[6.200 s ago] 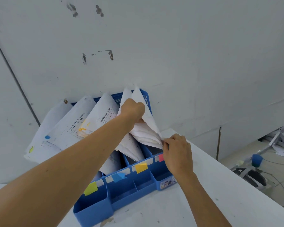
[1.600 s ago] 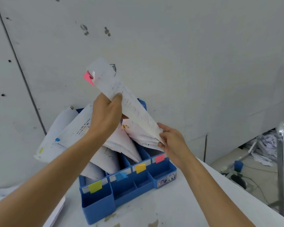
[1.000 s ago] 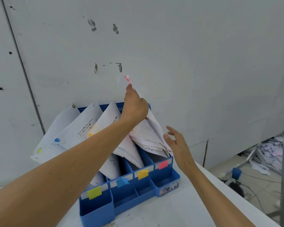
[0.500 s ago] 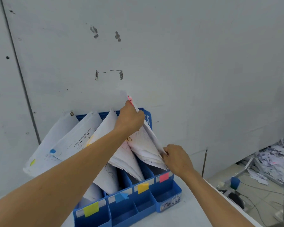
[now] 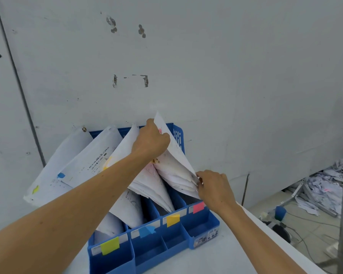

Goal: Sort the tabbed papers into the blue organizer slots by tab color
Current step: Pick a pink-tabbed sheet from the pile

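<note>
One thin sheet [image 5: 174,150] leaned with the stack [image 5: 177,179] in the rightmost slot of the blue organizer [image 5: 201,226], behind the pink label [image 5: 198,207]. My left hand [image 5: 150,142] had its fingers curled over the sheet's top edge, beside its pink tab. My right hand [image 5: 214,186] pinched the stack's lower edge. I judged the paper light, floppy and easily creased, so it was best held at both ends.

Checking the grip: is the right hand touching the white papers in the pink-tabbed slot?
Touching. Head view: the right hand pinches the white papers' lower edge.
</note>
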